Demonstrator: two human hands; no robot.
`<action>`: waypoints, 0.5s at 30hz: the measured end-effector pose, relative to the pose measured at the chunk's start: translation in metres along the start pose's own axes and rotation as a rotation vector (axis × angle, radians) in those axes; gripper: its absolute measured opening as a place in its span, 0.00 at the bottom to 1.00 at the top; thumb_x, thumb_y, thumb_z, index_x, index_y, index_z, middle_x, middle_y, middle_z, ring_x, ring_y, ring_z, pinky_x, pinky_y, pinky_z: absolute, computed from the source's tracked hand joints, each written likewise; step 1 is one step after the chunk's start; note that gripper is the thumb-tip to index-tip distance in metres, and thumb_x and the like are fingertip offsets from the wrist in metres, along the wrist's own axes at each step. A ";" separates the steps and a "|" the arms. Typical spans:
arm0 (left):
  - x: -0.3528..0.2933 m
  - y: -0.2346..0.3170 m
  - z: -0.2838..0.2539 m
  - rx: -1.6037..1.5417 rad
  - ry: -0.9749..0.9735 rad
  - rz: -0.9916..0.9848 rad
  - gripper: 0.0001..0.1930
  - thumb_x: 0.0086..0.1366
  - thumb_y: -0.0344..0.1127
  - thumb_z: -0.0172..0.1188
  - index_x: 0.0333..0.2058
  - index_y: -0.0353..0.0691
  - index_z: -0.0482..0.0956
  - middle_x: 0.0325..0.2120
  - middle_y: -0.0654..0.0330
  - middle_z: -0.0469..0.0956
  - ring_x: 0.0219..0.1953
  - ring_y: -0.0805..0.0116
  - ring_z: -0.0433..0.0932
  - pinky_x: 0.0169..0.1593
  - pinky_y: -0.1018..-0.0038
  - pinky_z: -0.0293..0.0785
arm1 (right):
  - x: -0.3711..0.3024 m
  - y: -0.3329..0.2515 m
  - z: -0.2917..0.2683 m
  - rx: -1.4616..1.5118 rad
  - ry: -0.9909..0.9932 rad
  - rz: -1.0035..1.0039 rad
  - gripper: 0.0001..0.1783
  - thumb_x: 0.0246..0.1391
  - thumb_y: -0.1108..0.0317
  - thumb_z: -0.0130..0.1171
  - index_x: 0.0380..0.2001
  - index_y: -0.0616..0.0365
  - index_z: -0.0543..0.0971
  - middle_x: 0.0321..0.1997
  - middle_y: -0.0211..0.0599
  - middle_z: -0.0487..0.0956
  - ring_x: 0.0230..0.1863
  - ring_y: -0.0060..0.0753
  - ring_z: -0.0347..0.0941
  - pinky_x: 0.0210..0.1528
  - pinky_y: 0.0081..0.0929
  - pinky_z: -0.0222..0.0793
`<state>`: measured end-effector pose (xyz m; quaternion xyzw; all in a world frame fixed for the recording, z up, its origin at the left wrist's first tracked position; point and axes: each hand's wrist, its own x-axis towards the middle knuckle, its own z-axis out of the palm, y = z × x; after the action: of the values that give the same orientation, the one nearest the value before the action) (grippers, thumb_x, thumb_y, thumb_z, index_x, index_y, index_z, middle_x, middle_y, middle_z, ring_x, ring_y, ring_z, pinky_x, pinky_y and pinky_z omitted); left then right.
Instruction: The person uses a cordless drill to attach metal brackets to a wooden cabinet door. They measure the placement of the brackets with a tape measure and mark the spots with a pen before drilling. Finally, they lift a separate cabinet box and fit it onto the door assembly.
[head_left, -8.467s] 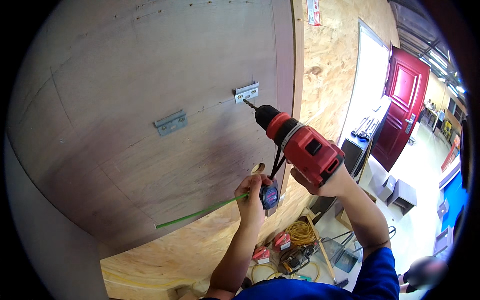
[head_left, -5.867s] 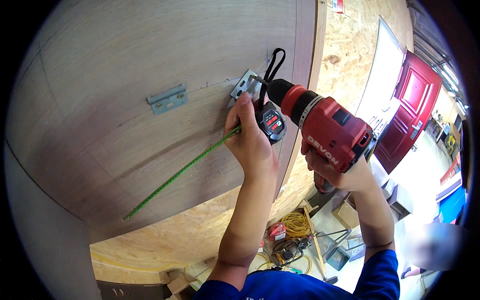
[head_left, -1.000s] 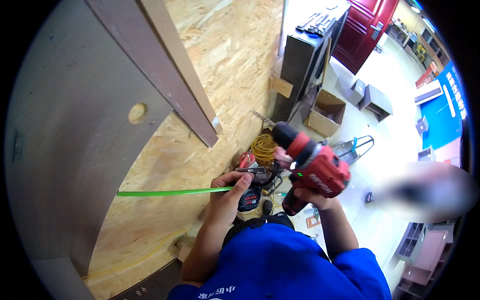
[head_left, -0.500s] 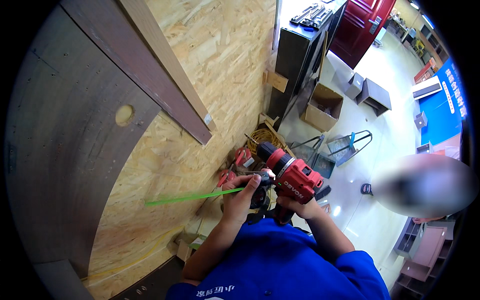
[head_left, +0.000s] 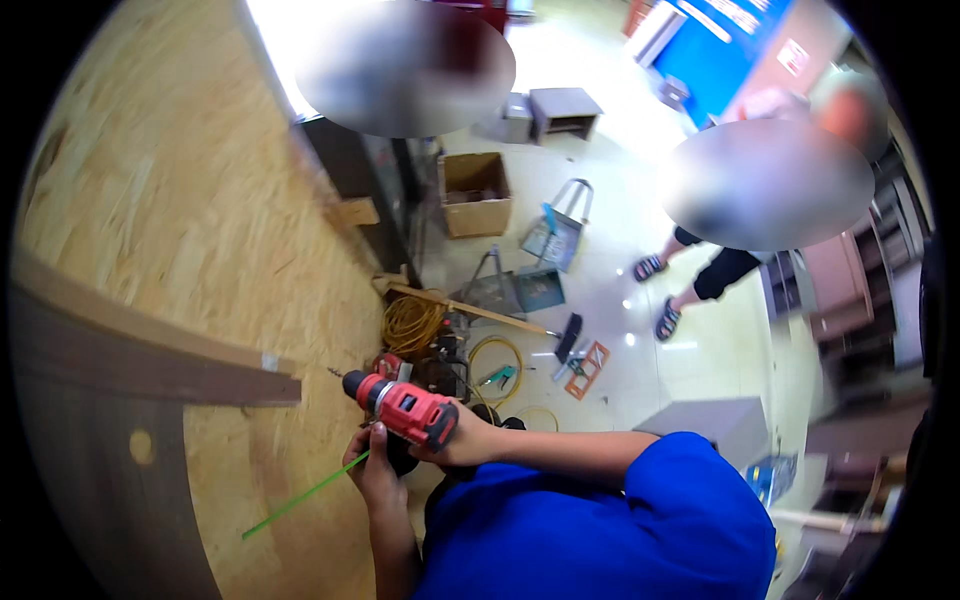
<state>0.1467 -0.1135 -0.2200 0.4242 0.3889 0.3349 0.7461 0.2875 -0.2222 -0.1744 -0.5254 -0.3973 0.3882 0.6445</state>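
Note:
My right hand (head_left: 468, 440) is closed round the grip of a red and black cordless drill (head_left: 405, 408). A thin twist bit (head_left: 334, 371) sticks out of its black chuck and points up and left, toward the wood-chip board wall (head_left: 230, 250). Just below the drill my left hand (head_left: 376, 470) is closed, thumb up, on what looks like a tape measure. Its narrow green blade (head_left: 300, 497) runs out down and left in front of the wall; the dark case is mostly hidden by the fingers and the drill.
A brown curved panel (head_left: 90, 460) with a round hole and a wooden strip (head_left: 170, 335) lie against the wall at left. Ahead are coiled yellow cord (head_left: 412, 325), a cardboard box (head_left: 477, 215), a dustpan (head_left: 553, 240) and a broom (head_left: 570, 335). A person's legs (head_left: 725, 275) stand at right.
My view has swung to the right, and more floor and the person's legs now show. Both hands, still holding the drill and the tape measure, appear lower and further left.

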 end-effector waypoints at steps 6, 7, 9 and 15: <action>-0.017 -0.006 -0.008 0.097 -0.432 -0.084 0.07 0.66 0.32 0.62 0.33 0.33 0.80 0.32 0.59 0.81 0.33 0.73 0.79 0.41 0.77 0.76 | -0.063 0.018 0.024 -0.077 0.384 -0.077 0.18 0.48 0.74 0.64 0.44 0.59 0.75 0.35 0.32 0.77 0.35 0.25 0.73 0.40 0.28 0.72; -0.008 -0.004 0.004 0.118 -0.538 -0.119 0.07 0.66 0.32 0.62 0.34 0.33 0.80 0.32 0.59 0.81 0.33 0.73 0.79 0.40 0.76 0.76 | -0.064 0.010 0.018 -0.141 0.481 -0.100 0.18 0.48 0.73 0.64 0.45 0.59 0.75 0.35 0.32 0.77 0.35 0.25 0.72 0.40 0.29 0.72; -0.028 -0.010 0.017 0.157 -0.719 -0.141 0.07 0.67 0.31 0.61 0.35 0.33 0.80 0.32 0.60 0.81 0.32 0.75 0.78 0.39 0.77 0.77 | -0.100 0.002 0.018 -0.205 0.599 -0.055 0.19 0.50 0.72 0.64 0.46 0.59 0.75 0.35 0.32 0.77 0.35 0.27 0.72 0.40 0.30 0.72; -0.085 -0.039 0.040 0.428 -1.046 -0.247 0.05 0.67 0.27 0.59 0.33 0.31 0.80 0.30 0.62 0.81 0.32 0.78 0.77 0.39 0.81 0.72 | -0.204 0.002 0.042 -0.296 0.915 0.126 0.19 0.47 0.69 0.67 0.42 0.59 0.75 0.36 0.36 0.78 0.38 0.32 0.74 0.44 0.31 0.72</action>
<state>0.1474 -0.2151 -0.2158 0.6264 0.0740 -0.0950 0.7702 0.1703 -0.3933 -0.1916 -0.7512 -0.0913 0.0950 0.6468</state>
